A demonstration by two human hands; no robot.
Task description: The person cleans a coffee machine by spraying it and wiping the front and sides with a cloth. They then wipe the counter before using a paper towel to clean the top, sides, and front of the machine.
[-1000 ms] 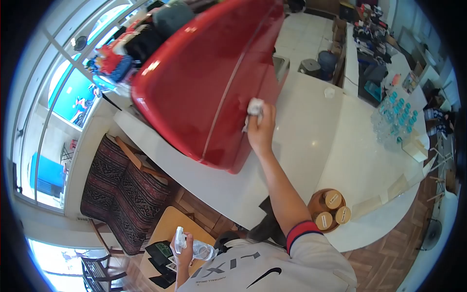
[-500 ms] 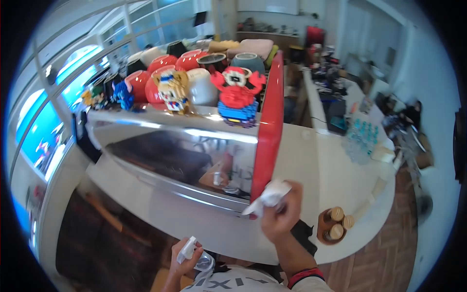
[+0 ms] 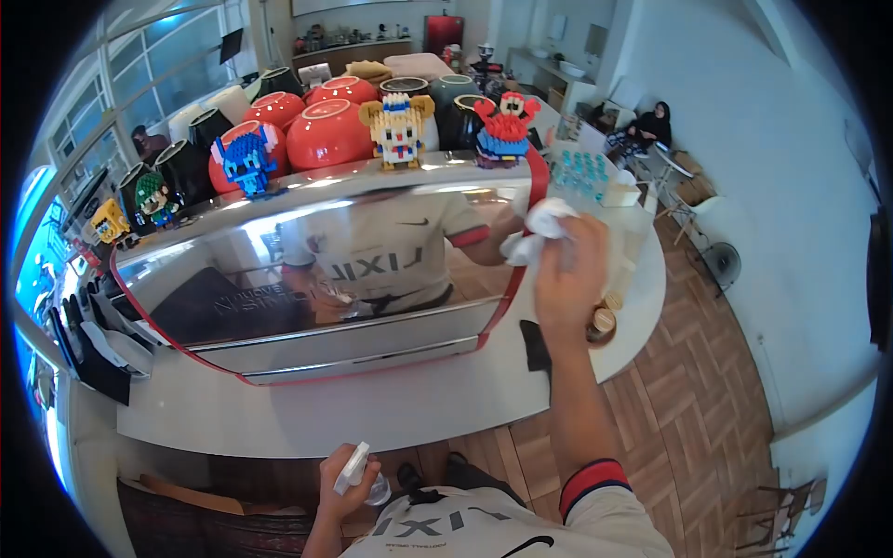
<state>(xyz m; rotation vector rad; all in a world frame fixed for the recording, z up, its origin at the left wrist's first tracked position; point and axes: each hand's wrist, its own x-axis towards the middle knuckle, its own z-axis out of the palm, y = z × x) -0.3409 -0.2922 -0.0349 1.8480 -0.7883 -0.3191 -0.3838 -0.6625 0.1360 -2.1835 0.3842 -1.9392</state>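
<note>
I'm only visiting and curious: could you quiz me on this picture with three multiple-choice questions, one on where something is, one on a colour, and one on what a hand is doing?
1. Where is the crumpled white cloth?
A. Inside a bucket.
B. In the right hand, at the red right edge of the shiny mirrored metal panel.
C. Draped over a broom.

2. What colour are the claws of the crab-shaped building-block figure on top of the panel?
A. Green.
B. White.
C. Red.

3. What is the left hand doing?
A. Lying flat and open.
B. Fingers closed around a clear plastic spray bottle.
C. Gripping a broom.

Answers: 1 B, the cloth is bunched in the raised hand by the red trim; 2 C, both raised claws are red; 3 B, the white nozzle sticks up from the fist.
</note>
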